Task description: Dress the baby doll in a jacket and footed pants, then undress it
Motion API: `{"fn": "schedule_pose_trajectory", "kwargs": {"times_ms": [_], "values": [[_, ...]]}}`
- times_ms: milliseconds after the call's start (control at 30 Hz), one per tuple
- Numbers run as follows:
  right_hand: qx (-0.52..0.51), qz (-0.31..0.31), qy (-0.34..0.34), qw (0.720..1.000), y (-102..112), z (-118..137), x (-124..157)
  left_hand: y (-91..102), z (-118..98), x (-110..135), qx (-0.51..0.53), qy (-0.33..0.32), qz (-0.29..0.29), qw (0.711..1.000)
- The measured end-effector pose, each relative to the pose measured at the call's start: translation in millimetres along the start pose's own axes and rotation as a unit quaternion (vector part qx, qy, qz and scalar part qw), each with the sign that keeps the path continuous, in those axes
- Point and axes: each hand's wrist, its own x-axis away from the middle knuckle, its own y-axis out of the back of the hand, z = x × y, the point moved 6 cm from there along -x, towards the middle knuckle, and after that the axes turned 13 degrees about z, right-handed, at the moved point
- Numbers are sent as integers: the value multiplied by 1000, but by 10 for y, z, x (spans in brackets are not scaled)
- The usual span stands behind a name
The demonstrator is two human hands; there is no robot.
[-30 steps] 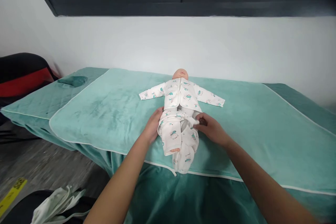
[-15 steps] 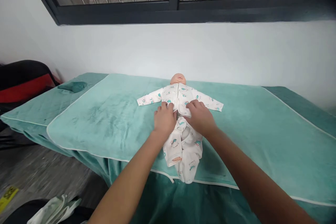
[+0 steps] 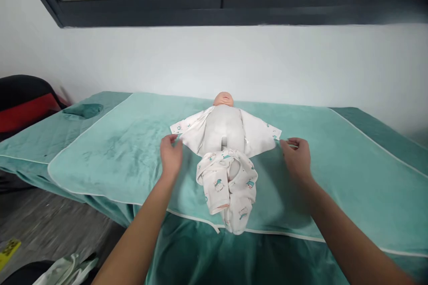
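Observation:
A baby doll [image 3: 223,127] lies face up on a green cover, its head [image 3: 224,98] toward the wall. Its white printed jacket [image 3: 258,131] is spread wide, baring the pale torso. My left hand [image 3: 171,153] pinches the jacket's left front flap near its outer corner, just below the sleeve end. At the opposite flap corner, my right hand [image 3: 297,155] has thumb and fingers together at the cloth edge. Matching white printed pants [image 3: 217,182] are bunched around the doll's hips and legs, one leg folded over the other.
The green velvet cover [image 3: 117,151] with white piping lies over a bed against a white wall [image 3: 214,60]. A face hole [image 3: 83,110] is at the bed's left end. A black and red chair [image 3: 26,107] stands left. Pale cloth [image 3: 67,269] lies at the lower left.
Both hands have moved apart from the doll's middle, out to either side. The jacket front, closed before, is now opened out, showing the torso. The view has shifted slightly.

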Motion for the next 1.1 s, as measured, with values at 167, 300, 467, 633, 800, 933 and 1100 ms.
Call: {"fn": "schedule_pose_trajectory", "kwargs": {"times_ms": [167, 300, 467, 633, 800, 933, 1100], "values": [[28, 295, 82, 952, -505, 236, 461, -453, -233, 340, 32, -23, 316, 948], [-4, 477, 122, 870, -756, 510, 779, -429, -331, 513, 24, -39, 399, 916], [2, 446, 155, 882, -683, 504, 788, -369, -445, 646, -28, -102, 467, 878], [-78, 462, 99, 878, -737, 384, 698, -428, -515, 700, -79, -93, 482, 867], [-25, 496, 115, 860, -895, 570, 730, -551, -546, 542, -107, -167, 333, 922], [34, 514, 199, 833, -960, 821, 788, -703, -502, 376, -145, -210, 231, 939], [50, 531, 245, 810, -850, 845, 753, -843, -397, 320, -181, -205, 276, 921]]}}
